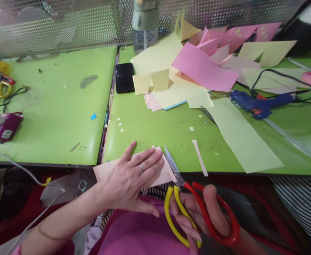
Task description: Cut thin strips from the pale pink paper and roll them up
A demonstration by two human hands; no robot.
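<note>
My left hand [134, 173] lies with its fingers stretched out over a pale pink sheet of paper [105, 170] at the table's front edge. A ring shows on one finger. In my right hand [192, 209] are scissors [221, 233] with one red and one yellow handle, fingers and thumb through the loops. Their blades [173, 164] lie along the right edge of the pink sheet, near my left fingertips. A narrow pale paper strip [200, 157] rests on the table just right of the blades.
Pink and yellow papers [205, 67] are heaped at the back, beside a water bottle [145, 28] and a black phone [124, 78]. A blue glue gun [261, 102] with its cord lies right, near a pale green sheet [246, 134]. A purple box [4, 126] stands left.
</note>
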